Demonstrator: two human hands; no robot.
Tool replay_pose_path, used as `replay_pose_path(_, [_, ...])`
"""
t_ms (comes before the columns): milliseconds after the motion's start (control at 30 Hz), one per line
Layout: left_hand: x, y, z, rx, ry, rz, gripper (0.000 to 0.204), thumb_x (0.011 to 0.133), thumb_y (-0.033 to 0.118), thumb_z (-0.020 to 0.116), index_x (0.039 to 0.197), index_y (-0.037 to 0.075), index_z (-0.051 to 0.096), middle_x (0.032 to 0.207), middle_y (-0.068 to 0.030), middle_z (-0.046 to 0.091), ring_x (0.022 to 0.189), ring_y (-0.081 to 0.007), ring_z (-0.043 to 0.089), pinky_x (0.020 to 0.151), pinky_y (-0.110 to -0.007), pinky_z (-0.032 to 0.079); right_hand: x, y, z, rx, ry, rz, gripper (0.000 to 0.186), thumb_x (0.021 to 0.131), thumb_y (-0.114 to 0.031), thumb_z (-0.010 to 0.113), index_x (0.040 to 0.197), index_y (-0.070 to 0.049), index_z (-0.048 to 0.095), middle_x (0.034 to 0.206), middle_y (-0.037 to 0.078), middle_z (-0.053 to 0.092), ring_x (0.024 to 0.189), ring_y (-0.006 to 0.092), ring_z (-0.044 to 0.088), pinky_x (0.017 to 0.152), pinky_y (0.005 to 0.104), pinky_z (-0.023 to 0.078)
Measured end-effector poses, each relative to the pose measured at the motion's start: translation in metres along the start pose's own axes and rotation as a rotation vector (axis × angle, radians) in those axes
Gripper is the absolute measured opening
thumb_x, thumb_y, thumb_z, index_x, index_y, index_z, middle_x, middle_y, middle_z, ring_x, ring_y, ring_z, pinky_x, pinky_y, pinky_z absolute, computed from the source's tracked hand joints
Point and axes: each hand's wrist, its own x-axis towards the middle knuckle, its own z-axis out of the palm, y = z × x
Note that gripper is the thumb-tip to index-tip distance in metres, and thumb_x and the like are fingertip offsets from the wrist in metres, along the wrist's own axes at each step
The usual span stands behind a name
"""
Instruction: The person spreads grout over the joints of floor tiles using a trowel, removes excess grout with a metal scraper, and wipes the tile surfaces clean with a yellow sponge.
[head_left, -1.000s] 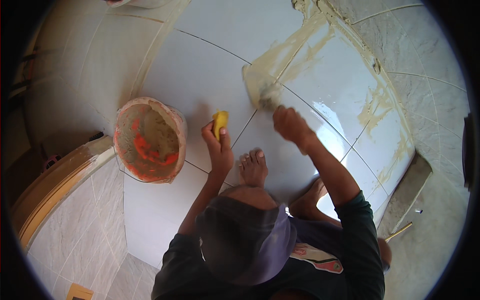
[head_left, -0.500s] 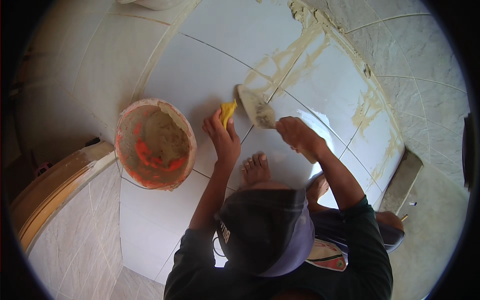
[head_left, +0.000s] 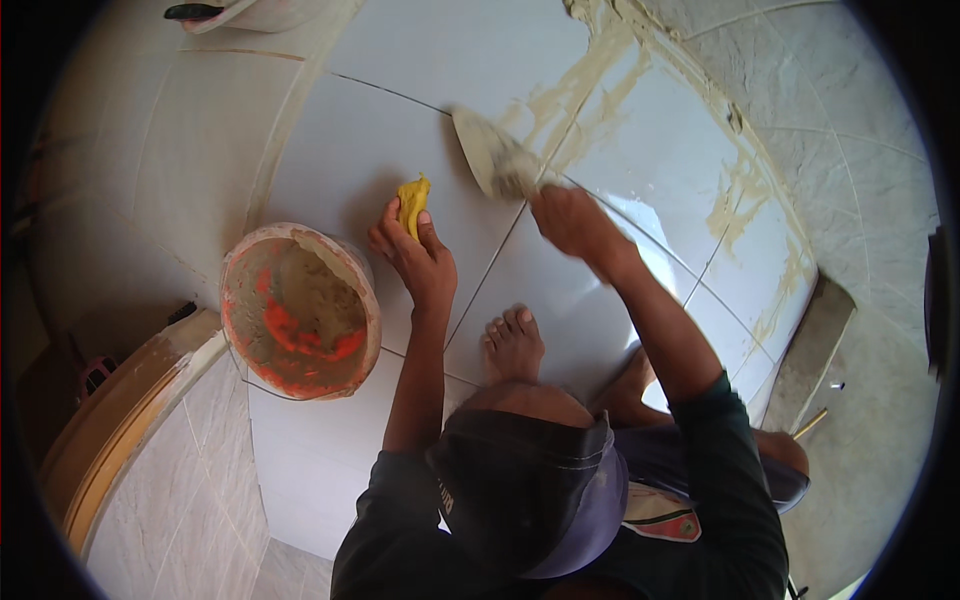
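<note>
My left hand [head_left: 425, 268] is closed round a soft, crumpled yellow piece [head_left: 412, 205]; whether it is cloth or sponge I cannot tell. It is held over a white tile, to the right of the bucket. A pointed trowel [head_left: 488, 158], smeared with beige paste, is gripped in my right hand [head_left: 580, 232]. Its blade lies over the tile joints ahead of my foot, tip toward the far left; exact contact with the tiles is unclear. Beige paste [head_left: 560, 100] streaks the joints and tiles beyond the blade. My fingers hide the trowel's handle.
At the left stands a bucket [head_left: 372, 330] with orange and beige residue inside. My bare foot [head_left: 513, 345] rests on the white tiles. Paste lines the far right edge beside a marbled tile surface [head_left: 850, 180]. A brown wooden edge [head_left: 130, 425] curves along the lower left.
Both hands have moved farther from my body and a little left, the right one carrying the trowel across the joint, the left one still holding the yellow piece.
</note>
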Motion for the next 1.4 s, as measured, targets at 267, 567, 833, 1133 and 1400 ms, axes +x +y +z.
replay_pose_path(267, [-0.013, -0.010, 0.001, 0.039, -0.015, 0.046, 0.038, 0.099, 0.017, 0.055, 0.132, -0.001, 0.044, 0.118, -0.0229, 0.047, 0.110, -0.0404, 0.041, 0.097, -0.055, 0.032, -0.021, -0.012, -0.035, 0.214, -0.360, 0.194, 0.020, 0.089, -0.011, 0.054, 0.082, 0.006, 0.064, 0.080, 0.021, 0.066, 0.082, 0.0379, 0.070, 0.075, 0.0461, 0.058])
replay_pose_path(567, [-0.014, -0.014, -0.003, 0.002, 0.006, 0.065, 0.038, 0.100, 0.019, 0.054, 0.132, 0.000, 0.044, 0.118, -0.0228, 0.047, 0.110, -0.0397, 0.042, 0.097, -0.053, 0.033, 0.000, 0.034, -0.092, 0.452, -0.322, 0.467, 0.003, 0.090, -0.002, 0.054, 0.092, -0.001, 0.053, 0.100, 0.021, 0.053, 0.082, 0.0339, 0.057, 0.072, 0.0433, 0.050])
replay_pose_path(833, [-0.010, -0.015, -0.003, 0.046, -0.012, 0.058, 0.037, 0.099, 0.017, 0.055, 0.131, 0.000, 0.045, 0.118, -0.0207, 0.048, 0.109, -0.0377, 0.042, 0.097, -0.052, 0.032, -0.030, -0.006, -0.074, 0.337, -0.202, 0.482, 0.022, 0.096, -0.015, 0.055, 0.106, 0.004, 0.051, 0.086, 0.023, 0.064, 0.076, 0.0431, 0.067, 0.069, 0.0511, 0.055])
replay_pose_path(1133, [0.033, 0.011, 0.025, 0.132, 0.035, 0.098, 0.042, 0.094, 0.008, 0.060, 0.134, 0.004, 0.046, 0.115, -0.0195, 0.047, 0.107, -0.0373, 0.042, 0.096, -0.052, 0.033, -0.101, 0.001, -0.093, 0.253, -0.235, 0.541, 0.021, 0.096, -0.009, 0.056, 0.113, 0.003, 0.050, 0.092, 0.022, 0.064, 0.074, 0.0432, 0.066, 0.065, 0.0526, 0.055])
replay_pose_path(1400, [0.066, 0.012, 0.037, 0.157, 0.053, 0.099, 0.048, 0.096, 0.008, 0.056, 0.142, 0.003, 0.042, 0.114, -0.0199, 0.045, 0.107, -0.0373, 0.040, 0.095, -0.052, 0.034, -0.110, 0.021, -0.126, 0.537, -0.312, 0.608, 0.018, 0.099, -0.015, 0.049, 0.104, 0.001, 0.051, 0.090, 0.022, 0.062, 0.082, 0.0428, 0.063, 0.071, 0.0514, 0.049])
